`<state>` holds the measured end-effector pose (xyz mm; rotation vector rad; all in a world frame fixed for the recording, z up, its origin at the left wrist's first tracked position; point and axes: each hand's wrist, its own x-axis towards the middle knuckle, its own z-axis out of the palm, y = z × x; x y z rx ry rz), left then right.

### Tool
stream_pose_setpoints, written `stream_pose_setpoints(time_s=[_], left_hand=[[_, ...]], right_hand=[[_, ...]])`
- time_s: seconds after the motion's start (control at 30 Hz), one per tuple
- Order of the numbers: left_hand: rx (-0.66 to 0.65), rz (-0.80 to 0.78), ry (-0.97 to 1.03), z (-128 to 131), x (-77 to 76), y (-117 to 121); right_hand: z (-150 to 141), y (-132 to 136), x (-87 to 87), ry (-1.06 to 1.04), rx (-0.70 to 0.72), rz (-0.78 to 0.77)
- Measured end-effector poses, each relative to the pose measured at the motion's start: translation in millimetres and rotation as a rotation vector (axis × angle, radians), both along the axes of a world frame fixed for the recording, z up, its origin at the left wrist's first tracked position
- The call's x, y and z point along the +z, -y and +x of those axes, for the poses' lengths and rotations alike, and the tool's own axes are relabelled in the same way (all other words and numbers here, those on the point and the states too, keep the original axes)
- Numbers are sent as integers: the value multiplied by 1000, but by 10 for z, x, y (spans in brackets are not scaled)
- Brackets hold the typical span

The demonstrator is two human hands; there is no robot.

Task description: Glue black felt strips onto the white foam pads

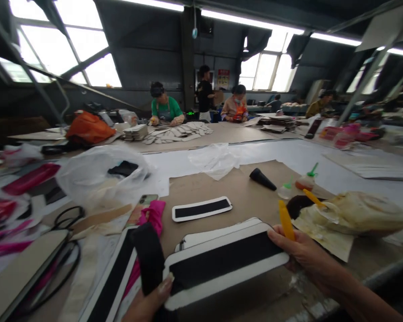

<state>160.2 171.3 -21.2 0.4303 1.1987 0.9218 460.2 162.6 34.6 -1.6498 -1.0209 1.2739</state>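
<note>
Flat white rounded-rectangular panel with a black central strip (226,264), clamped at its two ends in the left hand (151,298) and right hand (300,250).
The left thumb presses the lower left corner; the right hand pinches the opposite end and also carries a yellow stick-shaped tool (286,220). A curved black band (149,255) rises beside the left hand; whether it is gripped cannot be told. Similar white pieces (221,235) lie just behind the panel; beyond, a black cone (262,179) rests on brown sheeting (221,185).
</note>
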Motion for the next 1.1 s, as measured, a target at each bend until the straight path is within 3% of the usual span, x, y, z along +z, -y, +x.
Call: stream_pose_setpoints(time_s=[0.1, 0.23, 0.33, 0.5, 0.67, 0.97, 1.1], left_hand=[[-9, 92, 11, 96, 132, 30], [56, 223, -241, 155, 194, 38], [31, 250, -347, 151, 188, 52], [-50, 281, -262, 118, 185, 52], [-65, 280, -220, 94, 202, 37], [85, 132, -53, 89, 223, 41], [-11, -14, 146, 56, 256, 68]], right_hand=[[100, -32, -69, 180, -65, -78], [184, -89, -159, 317, -84, -138], [167, -91, -199, 355, -93, -141], [126, -67, -240, 403, -91, -87], [111, -69, -195, 420, -113, -132], [82, 2, -178, 373, -113, -112], [37, 27, -160, 216, -88, -87]])
